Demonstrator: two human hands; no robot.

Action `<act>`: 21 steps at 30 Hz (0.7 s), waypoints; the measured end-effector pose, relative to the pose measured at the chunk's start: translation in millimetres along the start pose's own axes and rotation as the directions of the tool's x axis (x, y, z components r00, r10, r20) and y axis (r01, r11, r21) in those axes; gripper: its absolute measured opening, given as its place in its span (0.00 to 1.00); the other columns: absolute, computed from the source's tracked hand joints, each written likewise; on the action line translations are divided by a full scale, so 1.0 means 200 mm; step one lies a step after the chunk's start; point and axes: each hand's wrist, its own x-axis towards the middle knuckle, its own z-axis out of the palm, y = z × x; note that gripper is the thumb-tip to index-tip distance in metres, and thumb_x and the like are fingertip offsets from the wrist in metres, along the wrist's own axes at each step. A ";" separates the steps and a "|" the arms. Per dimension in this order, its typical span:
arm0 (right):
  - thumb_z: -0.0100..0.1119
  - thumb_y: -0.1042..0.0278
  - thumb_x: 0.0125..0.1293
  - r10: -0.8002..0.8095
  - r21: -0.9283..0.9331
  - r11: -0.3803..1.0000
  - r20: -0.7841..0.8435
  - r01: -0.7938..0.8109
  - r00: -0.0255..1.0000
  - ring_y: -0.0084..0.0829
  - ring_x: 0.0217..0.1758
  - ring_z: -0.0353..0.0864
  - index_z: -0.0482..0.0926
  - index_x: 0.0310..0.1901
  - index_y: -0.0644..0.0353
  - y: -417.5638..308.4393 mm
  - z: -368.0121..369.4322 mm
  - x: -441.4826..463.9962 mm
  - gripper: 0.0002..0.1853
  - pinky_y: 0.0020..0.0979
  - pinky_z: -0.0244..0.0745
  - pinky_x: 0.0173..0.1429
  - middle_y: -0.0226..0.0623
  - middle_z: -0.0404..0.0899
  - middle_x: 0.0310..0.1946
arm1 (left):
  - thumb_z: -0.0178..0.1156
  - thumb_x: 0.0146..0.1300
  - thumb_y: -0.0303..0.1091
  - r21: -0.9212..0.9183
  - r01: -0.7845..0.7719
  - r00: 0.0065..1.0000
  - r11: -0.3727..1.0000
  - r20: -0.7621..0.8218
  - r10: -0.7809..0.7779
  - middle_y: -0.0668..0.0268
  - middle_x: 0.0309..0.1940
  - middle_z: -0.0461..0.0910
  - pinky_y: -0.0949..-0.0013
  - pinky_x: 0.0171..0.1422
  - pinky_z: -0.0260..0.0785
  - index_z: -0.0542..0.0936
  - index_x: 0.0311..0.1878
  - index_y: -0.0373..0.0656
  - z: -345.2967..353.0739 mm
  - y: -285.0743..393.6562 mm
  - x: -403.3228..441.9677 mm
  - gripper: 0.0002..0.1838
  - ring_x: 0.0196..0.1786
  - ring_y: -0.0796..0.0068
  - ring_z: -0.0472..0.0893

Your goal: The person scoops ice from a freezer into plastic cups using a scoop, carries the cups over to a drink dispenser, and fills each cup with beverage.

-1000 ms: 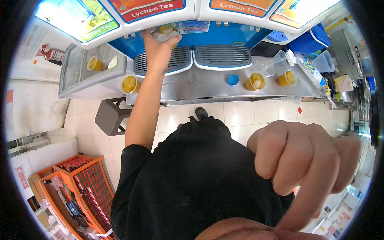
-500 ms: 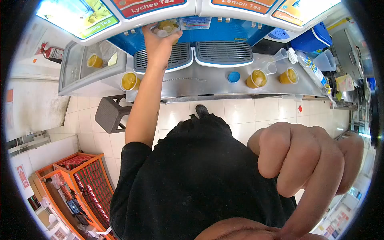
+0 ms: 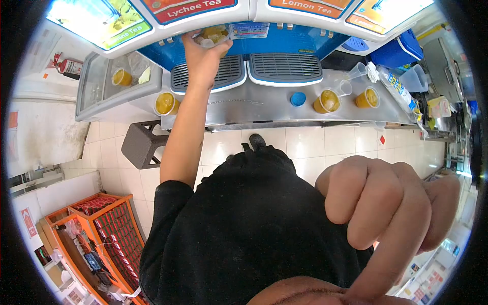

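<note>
My left hand (image 3: 205, 58) reaches up under the drink dispenser (image 3: 295, 40) and is closed around a clear plastic cup (image 3: 217, 33). Yellow drink and ice show inside the cup, above the left drip tray (image 3: 231, 68). Its upper part is partly hidden by the dispenser. My right hand (image 3: 389, 203) is raised close to the camera at the lower right, well away from the counter. Its fingers are curled in, with nothing visible in them.
Filled cups stand on the steel counter (image 3: 229, 116): one at the left end (image 3: 165, 103), two at the right (image 3: 327, 101). Near them are a blue lid (image 3: 297, 98), clear cups (image 3: 351, 76) and a bottle (image 3: 397, 90). A dark stool (image 3: 142, 146) stands on the tiled floor.
The cup in my left hand shows more yellow and less bare ice. My right hand has shifted slightly to the left, still curled. My left arm is almost unmoved.
</note>
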 end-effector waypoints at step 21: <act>0.74 0.65 0.66 0.055 0.078 0.993 0.335 -0.085 0.941 0.33 0.35 0.76 0.65 0.41 0.50 -0.03 -0.18 0.08 0.20 0.34 0.66 0.42 0.38 0.88 0.34 | 0.80 0.47 0.25 0.071 -0.040 0.999 0.997 -0.026 0.042 0.48 0.61 0.73 0.60 0.74 0.67 0.62 0.68 0.30 0.01 -0.01 -0.01 0.47 0.67 0.58 0.76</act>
